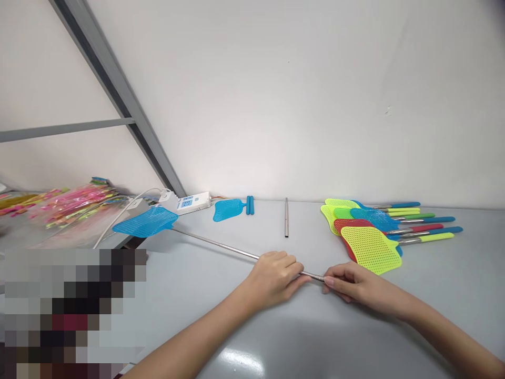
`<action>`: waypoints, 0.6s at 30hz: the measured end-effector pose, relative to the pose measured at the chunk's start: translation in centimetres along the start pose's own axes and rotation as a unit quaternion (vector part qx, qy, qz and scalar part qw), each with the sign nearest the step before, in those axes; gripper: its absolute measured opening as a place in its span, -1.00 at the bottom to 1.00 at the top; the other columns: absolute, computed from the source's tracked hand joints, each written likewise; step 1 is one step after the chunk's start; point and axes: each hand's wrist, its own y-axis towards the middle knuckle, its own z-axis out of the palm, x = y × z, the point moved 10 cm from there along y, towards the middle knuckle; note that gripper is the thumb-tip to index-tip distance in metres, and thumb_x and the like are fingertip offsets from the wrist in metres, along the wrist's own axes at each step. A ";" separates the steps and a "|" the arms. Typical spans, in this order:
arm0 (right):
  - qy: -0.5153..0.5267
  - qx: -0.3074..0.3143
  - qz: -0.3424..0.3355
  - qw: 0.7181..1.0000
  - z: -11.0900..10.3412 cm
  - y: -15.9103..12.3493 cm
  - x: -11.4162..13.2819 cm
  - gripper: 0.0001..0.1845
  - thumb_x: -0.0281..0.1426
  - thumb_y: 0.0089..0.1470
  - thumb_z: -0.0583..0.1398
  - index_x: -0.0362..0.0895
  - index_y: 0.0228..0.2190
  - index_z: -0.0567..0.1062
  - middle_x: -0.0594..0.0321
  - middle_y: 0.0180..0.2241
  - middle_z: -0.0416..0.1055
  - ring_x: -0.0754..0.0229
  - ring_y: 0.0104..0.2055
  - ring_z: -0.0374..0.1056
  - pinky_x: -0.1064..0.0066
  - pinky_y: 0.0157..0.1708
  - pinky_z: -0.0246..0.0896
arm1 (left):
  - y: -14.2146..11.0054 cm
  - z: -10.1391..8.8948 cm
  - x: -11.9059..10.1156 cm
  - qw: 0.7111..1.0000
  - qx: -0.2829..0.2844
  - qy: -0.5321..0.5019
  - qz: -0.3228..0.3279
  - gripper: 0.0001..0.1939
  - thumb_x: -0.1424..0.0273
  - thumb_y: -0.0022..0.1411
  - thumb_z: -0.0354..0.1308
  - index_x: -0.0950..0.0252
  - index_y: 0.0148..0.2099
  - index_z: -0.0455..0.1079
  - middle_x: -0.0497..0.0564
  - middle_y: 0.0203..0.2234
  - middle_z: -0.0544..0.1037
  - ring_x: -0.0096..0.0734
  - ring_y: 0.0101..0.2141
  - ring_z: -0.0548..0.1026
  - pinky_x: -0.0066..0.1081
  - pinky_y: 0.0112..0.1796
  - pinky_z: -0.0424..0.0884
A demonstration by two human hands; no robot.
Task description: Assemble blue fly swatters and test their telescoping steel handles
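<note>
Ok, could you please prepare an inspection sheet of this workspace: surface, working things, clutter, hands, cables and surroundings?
Surface: grey tabletop, bearing the things below.
Working things: metal rod with a blue swatter head at its left end; metal tube, smaller-looking blue head and two blue grips toward the wall; overlapping multicoloured swatters at right.
Clutter: pink and yellow bundle at far left, details blurred.
Hands: left hand grips the rod; right hand has its fingers at the rod's right end.
Cables: white cable beside the power strip.
Surroundings: pale wall behind; grey metal frame at left; lower-left area pixelated, cannot tell.
</note>
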 end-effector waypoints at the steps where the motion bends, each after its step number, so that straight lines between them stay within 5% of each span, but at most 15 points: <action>1: 0.000 -0.001 -0.001 1.000 0.1 0.0 0.1 -0.57 -0.09 0.09 -0.02 -0.16 -0.43 0.43 0.38 -0.63 0.07 0.33 -0.56 -0.01 0.52 -0.58 -0.14 | 0.1 0.2 -0.4 1.000 0.004 0.000 0.004 -0.71 0.25 0.25 -0.10 0.30 -0.41 0.29 -0.09 -0.59 0.36 -0.49 -0.54 0.29 -0.45 -0.54 0.09; 8: -0.012 -0.004 -0.018 1.000 0.5 0.0 0.3 -0.62 -0.15 0.11 -0.02 -0.17 -0.46 0.40 0.40 -0.63 0.04 0.33 -0.56 -0.04 0.51 -0.59 -0.16 | 0.3 1.8 -2.1 0.999 0.038 -0.007 0.035 -0.72 0.30 0.30 -0.19 0.30 -0.35 0.25 -0.08 -0.54 0.35 -0.49 -0.51 0.30 -0.47 -0.51 0.15; 18: -0.017 -0.012 -0.042 0.999 0.6 0.5 0.7 -0.62 -0.16 0.12 -0.02 -0.16 -0.46 0.41 0.42 -0.64 0.01 0.35 -0.58 -0.06 0.51 -0.61 -0.19 | 0.1 2.3 -1.8 0.996 0.081 -0.012 0.023 -0.77 0.35 0.30 -0.19 0.28 -0.30 0.24 -0.09 -0.51 0.35 -0.49 -0.50 0.31 -0.47 -0.51 0.18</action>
